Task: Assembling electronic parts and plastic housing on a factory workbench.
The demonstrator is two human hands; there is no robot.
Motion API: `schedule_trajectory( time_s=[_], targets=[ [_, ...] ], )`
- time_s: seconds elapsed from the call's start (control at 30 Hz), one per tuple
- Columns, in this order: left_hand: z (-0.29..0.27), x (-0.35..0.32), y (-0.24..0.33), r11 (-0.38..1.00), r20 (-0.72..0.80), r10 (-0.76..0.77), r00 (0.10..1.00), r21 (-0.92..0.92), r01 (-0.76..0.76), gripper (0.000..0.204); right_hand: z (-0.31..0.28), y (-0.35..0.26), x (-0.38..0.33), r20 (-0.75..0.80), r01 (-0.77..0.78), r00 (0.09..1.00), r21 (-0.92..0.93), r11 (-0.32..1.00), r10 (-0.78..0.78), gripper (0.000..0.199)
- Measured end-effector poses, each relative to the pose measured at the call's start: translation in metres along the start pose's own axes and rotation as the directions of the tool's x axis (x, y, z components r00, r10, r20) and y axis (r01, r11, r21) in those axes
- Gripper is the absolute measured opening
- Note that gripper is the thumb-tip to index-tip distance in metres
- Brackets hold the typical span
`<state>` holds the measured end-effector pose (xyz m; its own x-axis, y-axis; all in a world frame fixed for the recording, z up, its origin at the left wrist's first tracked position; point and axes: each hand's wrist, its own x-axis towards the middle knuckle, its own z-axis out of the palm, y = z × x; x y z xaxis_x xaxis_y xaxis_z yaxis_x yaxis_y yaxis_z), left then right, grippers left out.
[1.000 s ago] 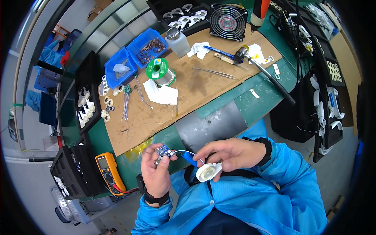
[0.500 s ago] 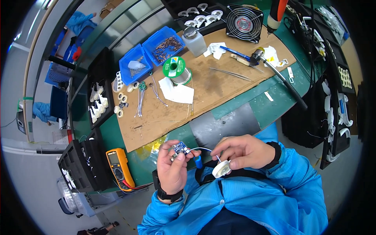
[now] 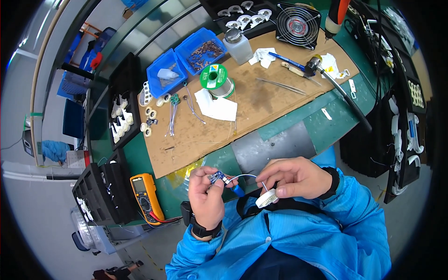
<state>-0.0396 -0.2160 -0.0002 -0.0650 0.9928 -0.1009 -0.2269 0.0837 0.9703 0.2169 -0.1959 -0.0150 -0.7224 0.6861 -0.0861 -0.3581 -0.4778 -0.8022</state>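
Observation:
My left hand (image 3: 208, 198) pinches a small blue circuit board (image 3: 217, 177) between thumb and fingers, above my lap at the table's near edge. A blue cylinder (image 3: 238, 190) hangs beside the board, close to the fingertips. From the board a thin white cable (image 3: 245, 175) arches across to a round, cream-white plastic part (image 3: 266, 198). That part is tilted on its edge at the thumb of my right hand (image 3: 301, 179), whose fingers are curled together around the cable end and the part. Exactly how those fingertips grip is partly hidden.
A cardboard sheet (image 3: 186, 151) covers much of the green table, carrying a solder spool (image 3: 214, 79), blue bins (image 3: 161, 88), tweezers (image 3: 281, 86) and a hammer (image 3: 343, 91). An orange multimeter (image 3: 146, 198) lies left. A fan (image 3: 298, 25) stands at the back.
The circuit board has turned in my left fingers and shows less of its face. The round white part has tilted slightly. The whole view has shifted a little.

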Motion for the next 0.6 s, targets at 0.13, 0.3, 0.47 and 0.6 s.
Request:
schedule_trajectory(
  time_s=[0.13, 0.3, 0.47, 0.6],
  targets=[
    [-0.002, 0.001, 0.0, 0.999, 0.001, 0.029, 1.0, 0.042, -0.029, 0.024, 0.004, -0.003, 0.001, -0.003, -0.001, 1.0, 0.021, 1.0, 0.001, 0.046],
    [0.003, -0.001, 0.002, 0.993, 0.01, 0.048, 0.999, 0.103, -0.049, 0.026, 0.004, -0.001, -0.002, -0.009, 0.029, 1.0, 0.028, 0.999, -0.029, 0.047],
    [0.007, -0.007, 0.002, 0.974, 0.018, 0.103, 0.994, 0.201, -0.105, 0.028, 0.003, -0.002, -0.005, -0.005, 0.061, 0.998, 0.028, 0.998, -0.061, 0.045],
    [0.012, -0.01, 0.003, 0.959, 0.018, 0.129, 0.991, 0.251, -0.13, 0.027, 0.005, 0.001, -0.005, -0.007, 0.069, 0.998, 0.08, 0.994, -0.068, 0.045]
  ],
)
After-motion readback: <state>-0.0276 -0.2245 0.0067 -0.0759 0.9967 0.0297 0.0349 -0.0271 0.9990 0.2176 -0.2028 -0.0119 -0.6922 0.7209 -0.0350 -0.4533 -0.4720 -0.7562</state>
